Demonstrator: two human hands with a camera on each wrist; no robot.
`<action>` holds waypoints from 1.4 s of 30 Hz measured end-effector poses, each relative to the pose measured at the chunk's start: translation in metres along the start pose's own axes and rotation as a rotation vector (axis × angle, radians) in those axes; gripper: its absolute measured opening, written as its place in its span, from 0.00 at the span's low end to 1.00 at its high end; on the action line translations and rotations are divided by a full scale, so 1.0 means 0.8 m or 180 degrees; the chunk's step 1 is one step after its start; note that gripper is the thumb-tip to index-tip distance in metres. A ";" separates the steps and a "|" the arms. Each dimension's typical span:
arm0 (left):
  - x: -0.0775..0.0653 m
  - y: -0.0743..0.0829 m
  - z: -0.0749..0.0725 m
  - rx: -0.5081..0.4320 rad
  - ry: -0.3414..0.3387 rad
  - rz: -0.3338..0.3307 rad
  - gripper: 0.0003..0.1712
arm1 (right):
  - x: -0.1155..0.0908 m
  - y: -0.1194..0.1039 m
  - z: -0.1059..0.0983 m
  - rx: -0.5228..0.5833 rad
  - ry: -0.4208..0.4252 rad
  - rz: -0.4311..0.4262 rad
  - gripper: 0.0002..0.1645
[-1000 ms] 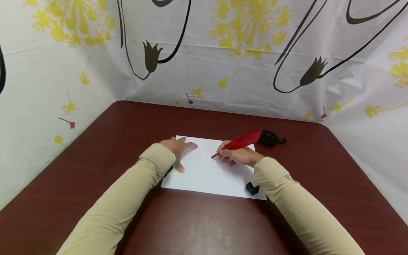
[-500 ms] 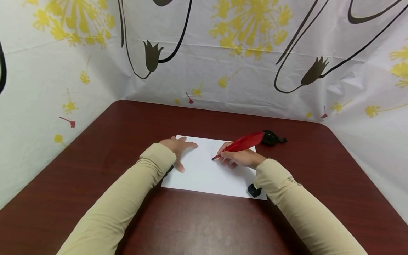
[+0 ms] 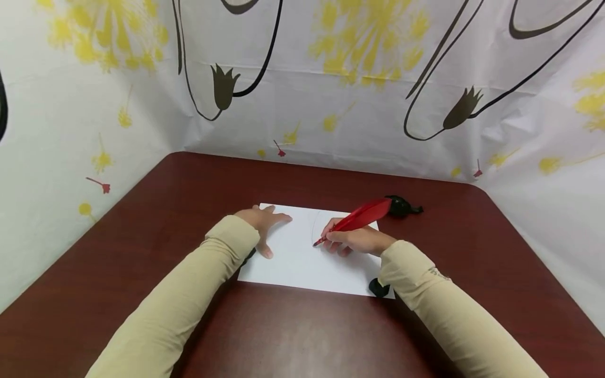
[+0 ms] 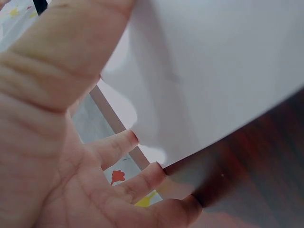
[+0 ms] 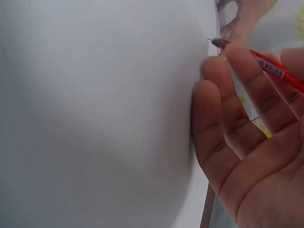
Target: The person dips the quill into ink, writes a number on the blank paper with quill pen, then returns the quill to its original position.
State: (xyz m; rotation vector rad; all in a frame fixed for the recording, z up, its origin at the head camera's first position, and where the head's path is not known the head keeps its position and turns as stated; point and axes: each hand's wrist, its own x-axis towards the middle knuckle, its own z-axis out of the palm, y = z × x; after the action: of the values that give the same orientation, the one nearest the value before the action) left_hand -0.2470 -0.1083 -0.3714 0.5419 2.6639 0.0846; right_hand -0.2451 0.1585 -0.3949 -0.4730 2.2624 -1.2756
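A white sheet of paper (image 3: 293,262) lies on the dark red-brown table. My left hand (image 3: 263,227) rests spread over its left edge, fingertips on the paper and, in the left wrist view, on the table beside it. In my right hand (image 3: 356,239) I pinch a red feather pen (image 3: 364,214), its dark tip touching the paper and its plume slanting up to the right. A thin curved line runs up the sheet from the tip. The right wrist view shows the pen's red barrel (image 5: 270,66) with a barcode label between my fingers.
Behind the right hand lies a dark, leaf-shaped object (image 3: 402,206) with a short stub. Dark wrist gear (image 3: 379,287) shows below the right cuff. A white cloth (image 3: 293,121) with yellow and brown flowers hangs around the table's back and sides.
My right hand has moved the pen tip slightly toward me down the paper, and the curved line has grown longer. The left hand holds its place.
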 end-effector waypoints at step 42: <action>0.000 -0.003 0.002 -0.0040 -0.0019 0.0007 0.58 | -0.032 0.005 0.012 -0.0081 -0.0290 -0.0323 0.09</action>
State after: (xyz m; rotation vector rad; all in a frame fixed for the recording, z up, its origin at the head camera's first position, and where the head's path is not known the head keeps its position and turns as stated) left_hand -0.2474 -0.1103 -0.3730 0.5401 2.6553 0.1000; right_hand -0.2188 0.1672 -0.3963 -0.6494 2.2055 -1.2494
